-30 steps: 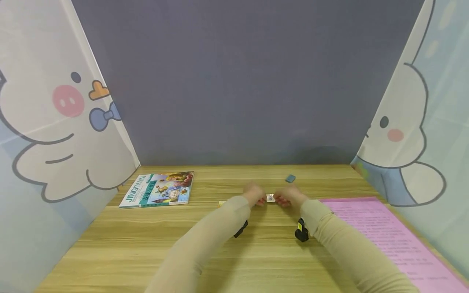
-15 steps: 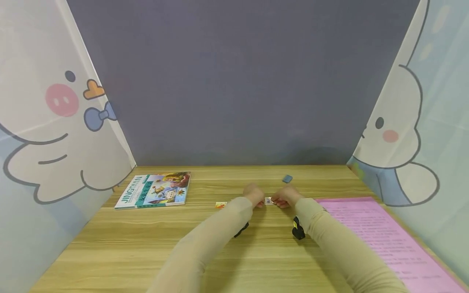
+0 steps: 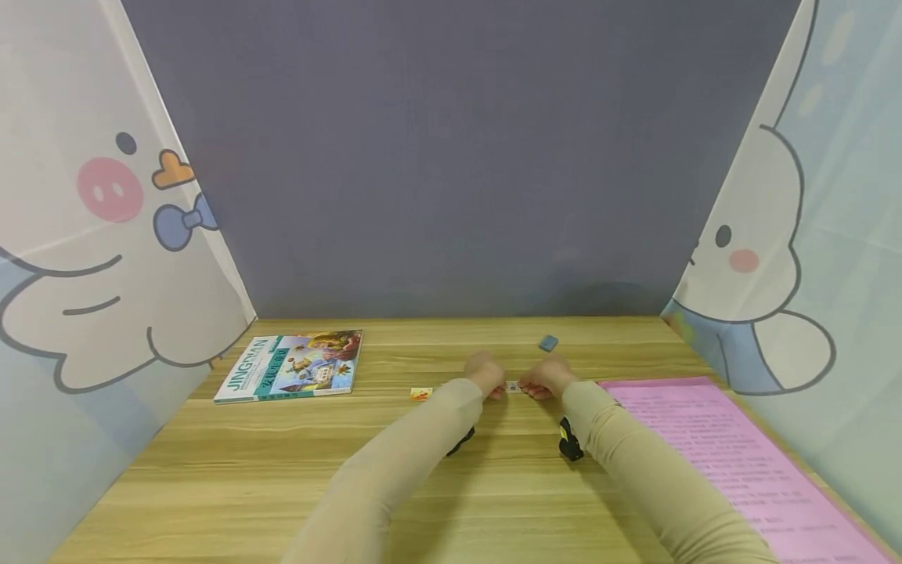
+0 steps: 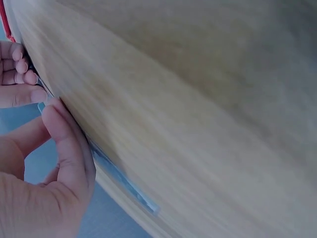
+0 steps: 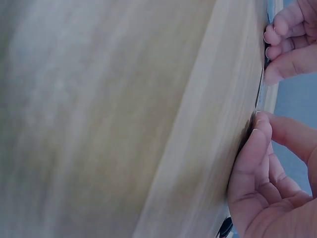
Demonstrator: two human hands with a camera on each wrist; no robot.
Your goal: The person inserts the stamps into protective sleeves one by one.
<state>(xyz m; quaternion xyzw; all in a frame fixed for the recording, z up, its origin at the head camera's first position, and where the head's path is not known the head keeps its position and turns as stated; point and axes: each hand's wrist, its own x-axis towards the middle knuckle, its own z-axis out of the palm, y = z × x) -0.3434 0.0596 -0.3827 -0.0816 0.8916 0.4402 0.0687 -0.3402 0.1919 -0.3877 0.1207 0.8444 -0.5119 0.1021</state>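
A small whitish card (image 3: pixel 513 387) with a dark mark in its middle lies between my two hands, low at the wooden table. At its left end my left hand (image 3: pixel 486 374) pinches the edge; thumb and fingertips meet close over the wood in the left wrist view. My right hand (image 3: pixel 548 377) pinches the opposite end, its thumb and index finger together at the card in the right wrist view. Just left of the left hand lies a small yellow and orange card (image 3: pixel 421 394), flat on the table.
A picture-covered book (image 3: pixel 289 366) lies at the back left. Behind the right hand is a small blue block (image 3: pixel 548 343). A pink printed sheet (image 3: pixel 733 462) covers the right side of the table (image 3: pixel 282 486). A grey panel (image 3: pixel 451 157) stands along the back.
The head view has turned slightly, so everything sits further left. The yellow and orange card shows more fully beside the left sleeve. Both hands stay at the small whitish card.
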